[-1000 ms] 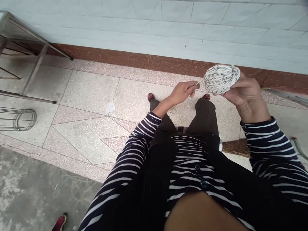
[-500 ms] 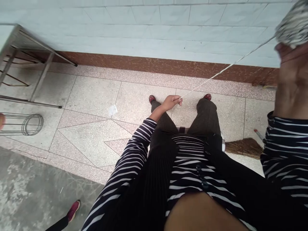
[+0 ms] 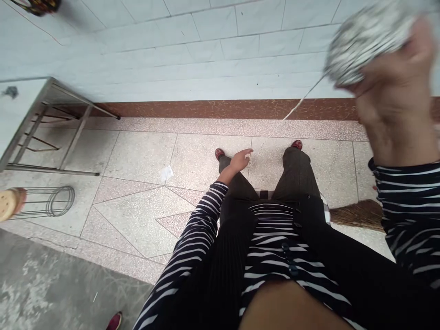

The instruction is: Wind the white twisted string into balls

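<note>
At the upper right, my right hand (image 3: 395, 78) is wrapped round a large pale grey-and-white ball of string (image 3: 366, 43), blurred by motion. From the ball a thin whitish string (image 3: 299, 104) slants down to the left and fades from sight near my left hand (image 3: 241, 160). That hand is low, in front of my left knee, with thumb and forefinger apart and the other fingers loosely curled. No thing can be made out between its fingers.
A metal-legged table (image 3: 51, 87) stands at the left by the tiled wall (image 3: 220, 59). Before it lies a round wire frame (image 3: 62, 201). A broom (image 3: 357, 215) is beside my right leg, white paper (image 3: 167, 173) on the floor. Another person's shoe (image 3: 115, 321) shows below.
My right hand has swung leftward in the view with the ball of string. My left thumb and forefinger, pinched on the string before, have parted. The view has shifted slightly.
</note>
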Demonstrator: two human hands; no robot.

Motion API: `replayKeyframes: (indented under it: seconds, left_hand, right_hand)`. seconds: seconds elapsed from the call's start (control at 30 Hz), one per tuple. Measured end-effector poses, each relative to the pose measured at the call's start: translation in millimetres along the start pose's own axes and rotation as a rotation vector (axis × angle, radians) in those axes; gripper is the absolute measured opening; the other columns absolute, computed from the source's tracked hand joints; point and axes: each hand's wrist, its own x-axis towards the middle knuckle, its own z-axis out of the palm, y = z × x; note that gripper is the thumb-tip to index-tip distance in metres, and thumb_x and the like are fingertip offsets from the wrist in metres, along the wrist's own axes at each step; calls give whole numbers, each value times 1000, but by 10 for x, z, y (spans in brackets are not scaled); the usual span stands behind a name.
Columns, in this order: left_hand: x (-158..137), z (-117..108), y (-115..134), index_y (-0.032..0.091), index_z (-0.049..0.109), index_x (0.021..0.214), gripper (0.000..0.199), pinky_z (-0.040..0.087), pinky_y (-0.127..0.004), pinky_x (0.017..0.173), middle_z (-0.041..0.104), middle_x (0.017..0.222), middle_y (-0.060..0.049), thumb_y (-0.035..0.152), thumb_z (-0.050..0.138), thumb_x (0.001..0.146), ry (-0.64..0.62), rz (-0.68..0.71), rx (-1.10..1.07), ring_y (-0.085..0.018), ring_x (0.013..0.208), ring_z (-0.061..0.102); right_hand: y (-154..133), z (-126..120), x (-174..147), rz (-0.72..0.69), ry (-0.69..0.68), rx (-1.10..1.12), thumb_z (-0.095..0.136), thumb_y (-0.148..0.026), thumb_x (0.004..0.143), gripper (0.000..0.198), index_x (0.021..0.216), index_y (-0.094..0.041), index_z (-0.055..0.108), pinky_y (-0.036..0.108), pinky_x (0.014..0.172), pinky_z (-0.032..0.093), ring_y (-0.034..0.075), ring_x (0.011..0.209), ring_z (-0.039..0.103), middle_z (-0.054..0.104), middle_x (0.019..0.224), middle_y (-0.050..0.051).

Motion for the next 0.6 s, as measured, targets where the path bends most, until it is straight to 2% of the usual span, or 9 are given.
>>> replayKeyframes:
  seconds: [0.03, 0.1, 0.2, 0.27, 0.33, 0.4, 0.47, 0.53, 0.6]
  left_hand:
    - [42, 9, 99, 18, 75, 133, 44, 51, -46, 125, 76, 148, -17, 14, 63, 91, 14, 69, -19, -26, 136, 72]
    - [155, 21, 384, 21, 65, 152, 53, 47, -47, 130, 65, 164, -17, 23, 64, 99, 34, 226, -72, -26, 148, 65]
    - [306, 52, 876, 24, 61, 154, 48, 48, -51, 129, 67, 160, -16, 41, 63, 109, 48, 328, -131, -29, 152, 62]
    - [305, 106, 1093, 22, 69, 139, 37, 51, -50, 125, 77, 143, -15, 45, 57, 113, -18, 345, -178, -28, 142, 68]
    - [184, 178, 1144, 19, 75, 116, 36, 55, -44, 118, 82, 123, -13, 44, 49, 116, -158, 361, -223, -24, 122, 76]
    - [-30, 229, 1049, 18, 73, 95, 40, 58, -38, 108, 83, 106, -10, 40, 46, 115, -268, 343, -222, -20, 102, 77]
    - [-273, 211, 897, 19, 69, 82, 40, 57, -35, 100, 80, 91, -7, 36, 49, 112, -289, 268, -155, -19, 92, 74]
    - [-485, 108, 793, 20, 67, 75, 40, 56, -33, 94, 77, 83, -4, 37, 53, 109, -345, 215, -126, -18, 86, 72]
    - [-626, -62, 799, 20, 69, 75, 41, 55, -32, 91, 76, 83, -3, 42, 57, 107, -410, 226, -157, -18, 85, 71]
  right_hand:
    - [107, 116, -52, 18, 6, 30, 87, -7, 54, 64, 113, -25, 70, 45, 100, 68, 29, 129, 68, 73, 130, 4]
    - [341, 316, -168, 217, -100, -7, 88, -6, 54, 60, 110, -24, 73, 43, 94, 69, 27, 118, 69, 76, 121, 4]
    - [596, 488, -304, 399, -275, -87, 95, -16, 60, 59, 114, -26, 74, 50, 93, 69, 30, 117, 67, 74, 122, 5]
    - [646, 503, -317, 363, -322, -123, 95, -18, 62, 58, 115, -25, 74, 56, 102, 65, 32, 119, 66, 72, 121, 5]
    - [636, 436, -259, 235, -283, -223, 96, -17, 62, 59, 117, -24, 74, 58, 112, 60, 32, 118, 64, 70, 122, 7]
    - [645, 283, -158, 50, -165, -421, 97, -14, 61, 63, 118, -23, 74, 57, 120, 54, 32, 119, 61, 66, 127, 10]
    - [744, 64, -71, -100, -31, -637, 98, -12, 62, 64, 121, -22, 74, 56, 123, 50, 33, 122, 58, 59, 134, 13]
    - [961, -170, -51, -138, 39, -761, 97, -14, 66, 63, 124, -23, 73, 57, 123, 49, 33, 124, 54, 55, 139, 15]
    - [1262, -352, -127, -89, 34, -798, 97, -14, 65, 63, 122, -26, 72, 57, 120, 49, 35, 126, 52, 55, 137, 14]
